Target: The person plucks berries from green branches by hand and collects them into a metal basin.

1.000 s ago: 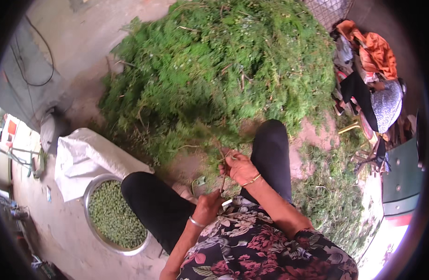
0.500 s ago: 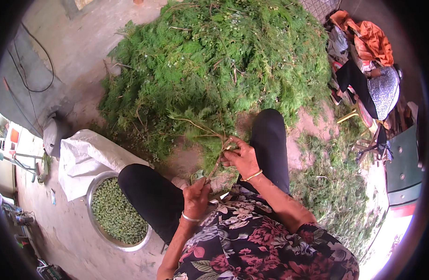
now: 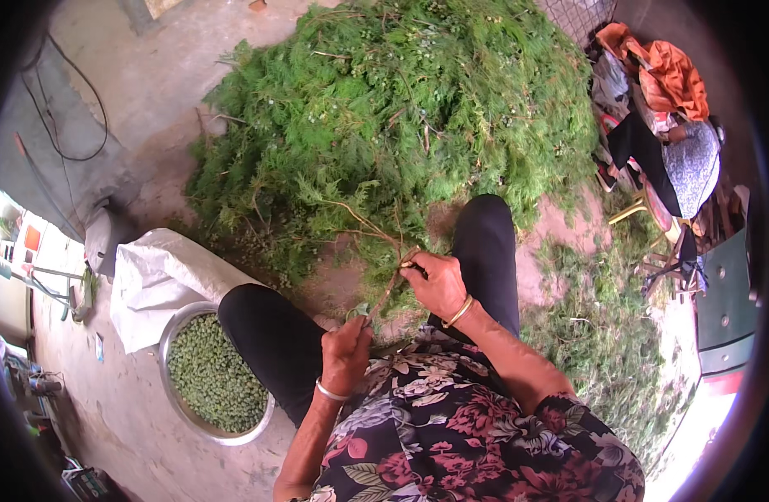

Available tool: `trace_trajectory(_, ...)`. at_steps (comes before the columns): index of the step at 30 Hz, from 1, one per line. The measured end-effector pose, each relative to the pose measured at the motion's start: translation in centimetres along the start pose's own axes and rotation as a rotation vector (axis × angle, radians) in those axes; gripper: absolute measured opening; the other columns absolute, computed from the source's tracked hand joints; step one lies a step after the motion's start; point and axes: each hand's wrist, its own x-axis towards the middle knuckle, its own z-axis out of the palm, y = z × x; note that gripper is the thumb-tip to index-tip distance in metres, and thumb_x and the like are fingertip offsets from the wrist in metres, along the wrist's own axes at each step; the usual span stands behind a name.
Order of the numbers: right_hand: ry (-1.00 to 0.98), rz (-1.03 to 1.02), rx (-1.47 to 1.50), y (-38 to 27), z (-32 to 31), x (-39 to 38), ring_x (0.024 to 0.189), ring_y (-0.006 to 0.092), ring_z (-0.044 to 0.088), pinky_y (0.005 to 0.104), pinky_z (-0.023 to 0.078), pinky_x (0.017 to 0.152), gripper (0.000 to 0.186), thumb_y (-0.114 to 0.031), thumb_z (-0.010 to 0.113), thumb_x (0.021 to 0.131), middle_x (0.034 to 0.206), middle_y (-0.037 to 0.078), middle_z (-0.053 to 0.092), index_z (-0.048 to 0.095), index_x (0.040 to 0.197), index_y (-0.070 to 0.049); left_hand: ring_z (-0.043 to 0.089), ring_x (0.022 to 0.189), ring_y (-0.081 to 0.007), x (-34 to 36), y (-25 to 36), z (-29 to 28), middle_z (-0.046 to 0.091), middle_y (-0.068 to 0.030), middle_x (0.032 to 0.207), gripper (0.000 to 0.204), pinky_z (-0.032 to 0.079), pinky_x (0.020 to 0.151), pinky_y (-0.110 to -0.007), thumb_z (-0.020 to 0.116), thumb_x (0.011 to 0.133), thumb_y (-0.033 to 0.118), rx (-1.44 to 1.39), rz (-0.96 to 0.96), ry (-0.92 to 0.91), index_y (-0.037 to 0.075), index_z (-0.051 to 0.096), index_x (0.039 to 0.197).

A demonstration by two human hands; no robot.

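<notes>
Between my knees I hold a thin forked branch (image 3: pixel 389 289) by its bare brown stem. My left hand (image 3: pixel 345 360) is closed round the lower end, where a small green leafy bit shows. Higher up, my right hand (image 3: pixel 439 286) pinches the stem at the fork. Past the fork, twigs with feathery green tips reach toward a large pile of green conifer branches (image 3: pixel 393 109) in front of me. Beside my left knee stands a round metal basin (image 3: pixel 174 400), full of small green seed cones (image 3: pixel 213 372).
A white sack (image 3: pixel 154 280) lies behind the basin. Loose sprigs (image 3: pixel 594 368) cover the floor at right. At far right are an orange cloth (image 3: pixel 665 71), what looks like a person in a pale patterned top (image 3: pixel 692 167), and a green panel (image 3: pixel 726 280).
My right hand's fingers have drawn in to a tighter pinch at the fork. My left hand has shifted slightly left and down. The whole view has moved a little.
</notes>
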Motion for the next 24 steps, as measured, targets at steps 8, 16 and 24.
trace_trajectory(8,0.13,-0.05,0.085,-2.8,-1.0,1.1,0.056,0.0256,0.061,0.0344,0.047,0.053,0.012,-0.007,0.068,0.079,0.064,0.013,0.059,0.058,0.077,0.0,0.056,0.046,-0.0194,1.7,-2.6,1.4,0.058,-0.0121,0.055,0.017,0.041,0.046,-0.033,0.055,0.082,0.006,-0.126,-0.342,0.197,-0.004,0.058,0.069)
trace_trajectory(16,0.321,0.388,0.795,-2.6,-8.0,3.2,0.059,0.0121,0.06,0.0258,0.051,0.055,0.01,-0.005,0.059,0.09,0.069,0.004,0.061,0.059,0.081,-0.002,0.057,0.053,-0.0134,4.4,-7.2,0.3,0.061,-0.0058,0.064,0.02,0.045,0.047,-0.027,0.058,0.089,0.015,-0.83,-0.661,0.403,-0.003,0.061,0.08)
trace_trajectory(24,0.393,0.408,1.231,-1.3,-9.5,2.0,0.069,0.0251,0.067,0.0357,0.056,0.065,0.007,-0.002,0.056,0.091,0.079,0.01,0.064,0.058,0.084,-0.001,0.064,0.078,-0.0418,3.5,-5.0,1.0,0.064,-0.0267,0.089,0.043,0.051,0.068,-0.042,0.071,0.079,0.029,0.601,-0.181,0.018,-0.007,0.06,0.1)
